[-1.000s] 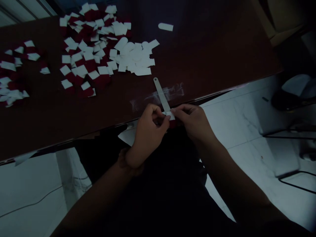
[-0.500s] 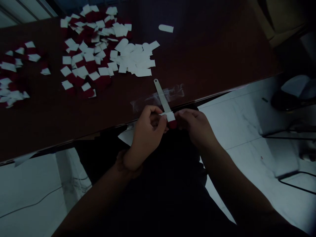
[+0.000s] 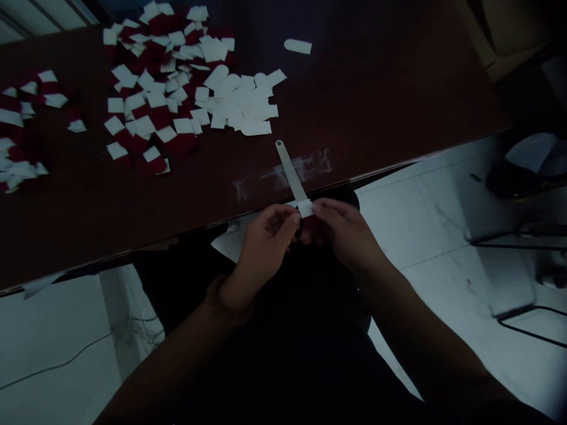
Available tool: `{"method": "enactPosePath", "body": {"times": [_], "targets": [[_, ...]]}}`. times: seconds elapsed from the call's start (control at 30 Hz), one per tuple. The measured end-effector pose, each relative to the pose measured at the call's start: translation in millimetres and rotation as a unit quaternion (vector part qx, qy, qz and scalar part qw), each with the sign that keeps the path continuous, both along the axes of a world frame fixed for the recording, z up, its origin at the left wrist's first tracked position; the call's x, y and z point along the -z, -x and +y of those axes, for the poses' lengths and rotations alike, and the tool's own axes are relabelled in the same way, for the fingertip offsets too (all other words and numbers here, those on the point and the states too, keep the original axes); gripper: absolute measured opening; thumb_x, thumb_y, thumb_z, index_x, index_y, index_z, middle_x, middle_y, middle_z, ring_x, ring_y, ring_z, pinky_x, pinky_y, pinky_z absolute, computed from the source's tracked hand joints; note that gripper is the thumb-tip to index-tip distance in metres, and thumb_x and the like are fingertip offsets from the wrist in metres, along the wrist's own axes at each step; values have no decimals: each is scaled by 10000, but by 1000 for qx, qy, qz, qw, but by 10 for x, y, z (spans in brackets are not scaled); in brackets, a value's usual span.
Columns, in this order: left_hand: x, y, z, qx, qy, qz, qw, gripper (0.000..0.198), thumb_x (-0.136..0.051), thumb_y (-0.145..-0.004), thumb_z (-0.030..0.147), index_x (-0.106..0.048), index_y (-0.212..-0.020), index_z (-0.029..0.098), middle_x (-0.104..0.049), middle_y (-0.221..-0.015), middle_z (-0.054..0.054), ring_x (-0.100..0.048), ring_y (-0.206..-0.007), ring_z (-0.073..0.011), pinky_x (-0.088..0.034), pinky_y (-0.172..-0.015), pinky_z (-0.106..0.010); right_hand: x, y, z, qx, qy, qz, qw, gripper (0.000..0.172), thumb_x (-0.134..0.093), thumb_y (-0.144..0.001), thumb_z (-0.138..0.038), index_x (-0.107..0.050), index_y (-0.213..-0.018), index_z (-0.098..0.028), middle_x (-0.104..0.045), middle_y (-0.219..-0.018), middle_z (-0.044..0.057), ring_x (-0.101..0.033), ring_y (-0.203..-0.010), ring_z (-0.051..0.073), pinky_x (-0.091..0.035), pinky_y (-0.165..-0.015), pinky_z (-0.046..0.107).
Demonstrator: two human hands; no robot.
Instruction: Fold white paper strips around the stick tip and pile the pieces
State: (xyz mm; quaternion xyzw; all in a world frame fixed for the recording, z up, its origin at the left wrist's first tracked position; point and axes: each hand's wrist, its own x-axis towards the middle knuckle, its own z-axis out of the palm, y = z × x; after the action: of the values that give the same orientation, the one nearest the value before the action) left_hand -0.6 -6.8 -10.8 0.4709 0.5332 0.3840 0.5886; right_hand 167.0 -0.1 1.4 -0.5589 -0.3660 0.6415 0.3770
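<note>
A small red-and-white sleeve-like piece [image 3: 305, 208] sits at the near end of a flat pale strip with a hole in its far tip, like a ruler [image 3: 291, 169]. That strip juts over the table edge toward me. My left hand [image 3: 268, 242] pinches the piece's left side between thumb and fingers. On the other side, my right hand [image 3: 344, 227] grips its right edge, thumb on top. Its red lower part is mostly in shadow between the fingers. Beyond the hands lies a heap of white round-ended cards [image 3: 243, 103].
Many red-and-white pieces [image 3: 155, 100] are piled left of the white cards, with another group [image 3: 20, 168] at far left. One white card [image 3: 297, 46] lies apart. Clear tape [image 3: 310, 165] crosses the strip on the dark table [image 3: 398, 88]. A cardboard box [image 3: 514, 59] stands at right.
My right hand has closed in on the right edge of the piece, its thumb now on the white part. My left hand has shifted slightly down, and the red end is now more hidden.
</note>
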Motion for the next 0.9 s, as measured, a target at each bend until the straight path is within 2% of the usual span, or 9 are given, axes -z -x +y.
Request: {"method": "enactPosePath", "body": {"times": [0.1,0.17,0.3,0.37,0.47,0.6,0.77,0.9], "targets": [[14,-25,-30,-36,-18,-2,999,138,-696,-962,350,-651,-998,225,-698,-815,-10,-681,-676,-134,-526,-531,-226,-1,-8,-12,26,-26,-38,999,161,-665,-948,-393,-687,-1012,-246,-669,-651,-24,-637,-574,157,-459,-525,273],[29,-31,-45,-51,-44,3,998,185,-717,-953,339,-626,-1079,239,-709,-865,-5,-697,-702,-132,-546,-561,-224,9,-22,-24,45,-61,-63,995,183,-663,-947,-345,-670,-1116,-275,-653,-639,-45,-603,-551,149,-449,-520,273],[93,-45,-33,-20,-62,-19,998,374,-686,-980,338,-601,-1340,280,-752,-1056,-44,-731,-789,-148,-578,-569,-219,82,-23,-37,38,-106,-39,993,280,-671,-950,-345,-627,-1224,-303,-654,-668,-57,-613,-566,146,-466,-540,279],[130,-58,-17,-14,-66,-32,997,396,-679,-987,348,-618,-1375,293,-746,-1154,-65,-737,-817,-150,-594,-581,-224,131,-2,-41,31,-105,-4,994,319,-705,-936,-366,-615,-1236,-303,-656,-687,-60,-627,-575,142,-472,-545,275],[161,-82,4,-21,-71,-59,996,356,-700,-978,356,-686,-1327,285,-746,-1165,-62,-730,-766,-125,-597,-592,-214,176,34,-47,37,-108,36,993,330,-746,-925,-374,-621,-1220,-295,-658,-689,-61,-631,-581,132,-487,-553,262],[133,-111,36,-29,-67,-74,995,263,-722,-966,331,-745,-1212,241,-773,-1058,-48,-730,-745,-123,-601,-622,-213,157,58,-32,50,-110,55,991,260,-763,-929,-355,-625,-1138,-287,-663,-658,-64,-637,-577,131,-538,-587,266],[46,-122,83,-42,-71,-45,996,181,-711,-969,293,-760,-1129,227,-782,-930,-29,-737,-739,-132,-605,-625,-212,111,64,-8,51,-106,28,993,251,-766,-923,-382,-617,-1102,-288,-644,-634,-70,-642,-564,139,-566,-593,286],[18,-102,90,-44,-64,-16,997,200,-729,-956,293,-720,-1143,224,-784,-923,-21,-738,-713,-126,-612,-640,-213,99,63,-25,44,-108,-8,993,250,-740,-941,-381,-655,-1149,-272,-685,-669,-49,-666,-592,146,-577,-606,292]]}}
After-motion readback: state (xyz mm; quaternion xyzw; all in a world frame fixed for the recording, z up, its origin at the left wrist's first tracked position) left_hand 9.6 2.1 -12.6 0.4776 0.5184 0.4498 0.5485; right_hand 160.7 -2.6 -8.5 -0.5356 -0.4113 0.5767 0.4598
